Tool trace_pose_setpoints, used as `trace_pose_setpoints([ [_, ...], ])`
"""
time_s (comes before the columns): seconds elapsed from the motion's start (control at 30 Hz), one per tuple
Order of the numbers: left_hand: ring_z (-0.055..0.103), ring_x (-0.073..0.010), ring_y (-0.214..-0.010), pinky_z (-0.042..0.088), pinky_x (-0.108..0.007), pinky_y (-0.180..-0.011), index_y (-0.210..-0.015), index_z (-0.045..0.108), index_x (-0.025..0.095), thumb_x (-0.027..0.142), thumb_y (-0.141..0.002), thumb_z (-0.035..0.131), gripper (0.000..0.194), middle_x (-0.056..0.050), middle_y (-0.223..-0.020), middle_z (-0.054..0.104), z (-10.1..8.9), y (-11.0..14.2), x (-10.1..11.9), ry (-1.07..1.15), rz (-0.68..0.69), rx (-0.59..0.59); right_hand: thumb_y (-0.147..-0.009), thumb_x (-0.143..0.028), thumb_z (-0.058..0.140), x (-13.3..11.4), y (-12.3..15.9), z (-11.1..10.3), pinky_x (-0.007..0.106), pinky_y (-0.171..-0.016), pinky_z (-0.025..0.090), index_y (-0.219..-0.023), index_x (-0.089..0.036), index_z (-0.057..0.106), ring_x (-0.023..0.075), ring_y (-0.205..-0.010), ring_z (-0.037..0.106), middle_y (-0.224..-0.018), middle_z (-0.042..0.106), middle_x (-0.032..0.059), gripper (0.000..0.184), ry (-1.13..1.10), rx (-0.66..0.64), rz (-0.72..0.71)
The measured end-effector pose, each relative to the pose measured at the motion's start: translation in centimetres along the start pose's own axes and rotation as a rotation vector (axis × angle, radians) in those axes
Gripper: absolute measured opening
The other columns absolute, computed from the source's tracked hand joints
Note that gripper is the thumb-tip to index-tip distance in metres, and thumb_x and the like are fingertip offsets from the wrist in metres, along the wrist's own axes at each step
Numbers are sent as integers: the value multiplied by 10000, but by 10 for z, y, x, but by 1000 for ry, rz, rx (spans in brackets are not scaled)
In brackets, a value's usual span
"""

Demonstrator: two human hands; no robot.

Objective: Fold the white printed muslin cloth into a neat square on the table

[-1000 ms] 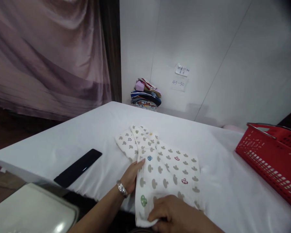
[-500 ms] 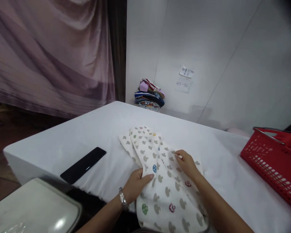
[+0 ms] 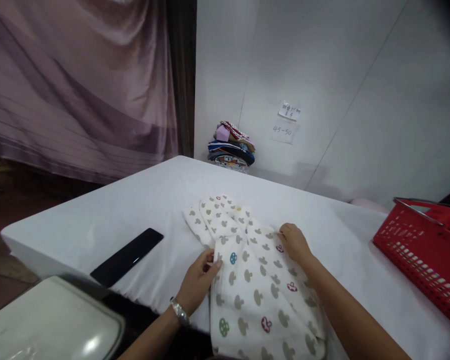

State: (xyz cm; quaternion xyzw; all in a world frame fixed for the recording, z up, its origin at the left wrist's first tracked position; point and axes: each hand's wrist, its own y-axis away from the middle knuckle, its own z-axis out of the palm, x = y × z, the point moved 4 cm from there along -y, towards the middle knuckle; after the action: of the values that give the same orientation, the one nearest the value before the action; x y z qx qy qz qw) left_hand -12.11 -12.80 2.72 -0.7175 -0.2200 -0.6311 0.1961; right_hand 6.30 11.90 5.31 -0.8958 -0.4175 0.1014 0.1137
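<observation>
A white cloth (image 3: pixel 255 285) with grey mushrooms and a few red, green and blue ones lies partly folded on the white-covered table, its near end reaching the front edge. It looks like a garment, but the folds hide its shape. At its left edge my left hand (image 3: pixel 200 277), with a silver band on the wrist, is closed, thumb and fingers pinching the fabric. My right hand (image 3: pixel 295 244) is across from it on the right edge, fingers curled down and closed on the cloth; the fingertips are partly hidden.
A black flat slab (image 3: pixel 127 256) lies left on the table (image 3: pixel 165 185). The red basket (image 3: pixel 423 250) stands at the right. A stack of folded clothes (image 3: pixel 231 145) is by the wall, near paper notes (image 3: pixel 283 131). A pale stool-like surface (image 3: pixel 52 320) is at lower left.
My left hand has moved left from the middle of the cloth to its edge, and the near layer is spread flatter. My right hand has shifted slightly right and up.
</observation>
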Motion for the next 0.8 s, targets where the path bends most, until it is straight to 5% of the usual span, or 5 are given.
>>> trace_pose_setpoints([
  [0.1,558,-147,-702,458,-256,-597,-1073,535,221,399,-761,543,358,-30,-972,604,-8,-2,9,-101,88,145,-868,-252,377,-18,10,-24,261,-684,338,-802,-186,532,173,-793,501,-837,573,46,181,-107,-17,10],
  [0.23,547,-141,-679,445,-240,-614,-890,609,197,392,-766,542,241,-23,-807,619,6,1,30,-72,172,53,-878,-303,381,-79,42,-64,233,-624,345,-806,-202,513,132,-678,498,-753,568,2,180,-425,-132,-113],
  [0.43,515,-140,-480,417,-250,-478,-661,622,132,564,-754,484,463,-13,-509,571,40,13,27,275,-214,-243,-866,-204,383,-168,98,-81,214,-668,375,-969,-210,521,114,-754,517,-897,580,20,173,-553,-422,-545],
  [0.63,621,-216,-720,486,-315,-674,-939,646,101,462,-681,643,444,-93,-815,687,32,14,19,508,-286,-174,-842,-183,422,-175,103,-70,211,-754,391,-1111,-236,498,125,-872,533,-986,589,18,285,-610,-520,-601],
  [0.8,621,-225,-773,493,-312,-706,-931,662,122,435,-722,614,379,-72,-821,691,-4,14,36,416,-90,-9,-805,-348,514,-152,85,-74,260,-747,370,-1102,-223,498,166,-867,529,-970,602,34,323,-480,-396,-487],
])
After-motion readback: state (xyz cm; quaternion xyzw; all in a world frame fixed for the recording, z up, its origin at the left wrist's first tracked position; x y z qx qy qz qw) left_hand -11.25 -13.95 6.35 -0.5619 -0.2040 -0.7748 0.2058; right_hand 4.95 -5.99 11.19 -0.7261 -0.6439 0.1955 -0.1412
